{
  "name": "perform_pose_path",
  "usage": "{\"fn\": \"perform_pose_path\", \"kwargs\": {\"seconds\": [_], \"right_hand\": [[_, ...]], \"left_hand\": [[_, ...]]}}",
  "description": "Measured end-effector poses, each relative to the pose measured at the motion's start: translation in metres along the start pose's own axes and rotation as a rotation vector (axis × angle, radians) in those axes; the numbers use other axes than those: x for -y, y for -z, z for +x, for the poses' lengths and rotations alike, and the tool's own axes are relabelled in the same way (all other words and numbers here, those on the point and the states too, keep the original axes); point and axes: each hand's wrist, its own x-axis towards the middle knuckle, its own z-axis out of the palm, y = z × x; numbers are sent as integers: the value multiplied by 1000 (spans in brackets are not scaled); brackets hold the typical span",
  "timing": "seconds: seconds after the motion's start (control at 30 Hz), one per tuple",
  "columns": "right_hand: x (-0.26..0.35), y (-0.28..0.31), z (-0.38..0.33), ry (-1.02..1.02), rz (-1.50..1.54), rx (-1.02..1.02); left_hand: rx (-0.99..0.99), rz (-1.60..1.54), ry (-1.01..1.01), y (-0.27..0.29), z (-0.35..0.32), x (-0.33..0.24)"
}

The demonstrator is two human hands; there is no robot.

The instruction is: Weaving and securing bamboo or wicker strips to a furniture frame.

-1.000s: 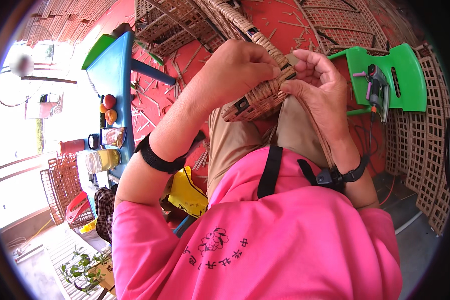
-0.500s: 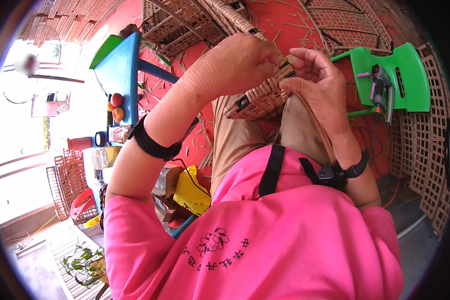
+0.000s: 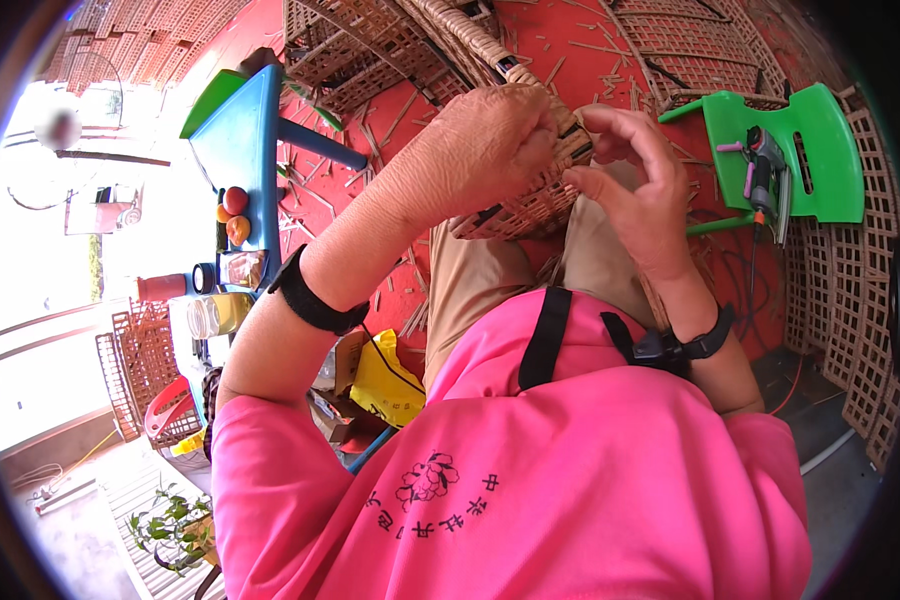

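A woven basket (image 3: 520, 215) of brown rattan-like strips is tilted between my knees, its thick wrapped rim running up and away. My left hand (image 3: 510, 135) is closed over the near part of this rim, its fingertips mostly hidden. My right hand (image 3: 640, 175) is at the rim's right side, palm facing it, with thumb and index finger apart and the other fingers curled behind. A thin brown strip (image 3: 657, 305) hangs below my right hand toward the wrist; its upper end is hidden by the hand.
On the right, a green plastic chair (image 3: 830, 160) carries a glue gun (image 3: 760, 175). A blue table (image 3: 245, 135) with fruit (image 3: 235, 200) stands left. Strip offcuts litter the red floor (image 3: 530, 30). Lattice panels (image 3: 850, 320) lean at right, and a yellow bag (image 3: 385, 380) lies near my left elbow.
My left hand has moved slightly down and toward me along the rim. The right hand has dropped a little, and the strip, earlier visible beneath its thumb, is now mostly hidden.
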Motion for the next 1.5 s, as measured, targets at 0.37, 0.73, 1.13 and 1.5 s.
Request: {"fn": "perform_pose_path", "kwargs": {"seconds": [0.37,0.73,1.13,1.5], "right_hand": [[-2,-8,-3,376,-359,-67],[-3,-4,-2,266,-215,-52],[-2,-7,4,-61,137,-68],[-12,19,8,-137,375,50]], "left_hand": [[-52,-85,-50,-4,-1,4],[-87,-99,-85,-2,-1,5],[202,-188,-2,27,11,7],[55,-127,85,9,8,-20]]}}
